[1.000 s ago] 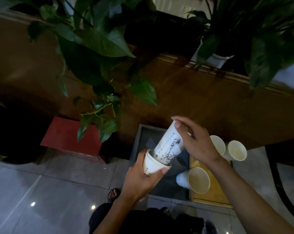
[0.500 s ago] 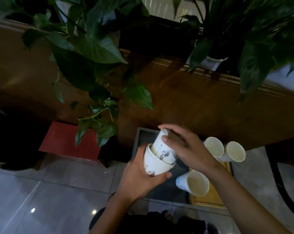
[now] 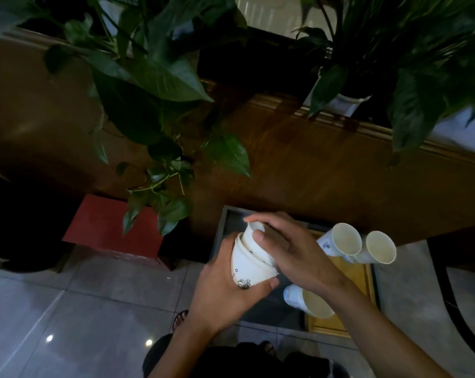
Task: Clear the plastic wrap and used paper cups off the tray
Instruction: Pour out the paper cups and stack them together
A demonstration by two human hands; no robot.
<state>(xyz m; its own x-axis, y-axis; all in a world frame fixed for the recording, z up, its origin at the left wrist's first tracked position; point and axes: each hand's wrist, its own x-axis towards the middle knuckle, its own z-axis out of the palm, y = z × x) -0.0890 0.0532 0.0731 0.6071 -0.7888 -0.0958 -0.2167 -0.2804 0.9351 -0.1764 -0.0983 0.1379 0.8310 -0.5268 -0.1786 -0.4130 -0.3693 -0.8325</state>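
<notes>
Gripping the stack of nested paper cups from below, the left hand has its fingers and thumb curled round the outer cup's printed wall, holding the stack tilted above the dark grey tray. The right hand comes from the other side, with fingers curled over the upturned base of the innermost cup, which sits almost wholly inside the stack. Just right of the dark tray lies a yellow wooden tray. At its far end two white paper cups lie on their sides, touching, mouths toward the camera: one printed in blue, the other just right of it. Another paper cup lies at the wooden tray's near left, partly hidden by the right wrist. Left of the dark tray a red box sits under trailing pothos leaves, against a brown wooden counter. Grey floor tiles spread below.
</notes>
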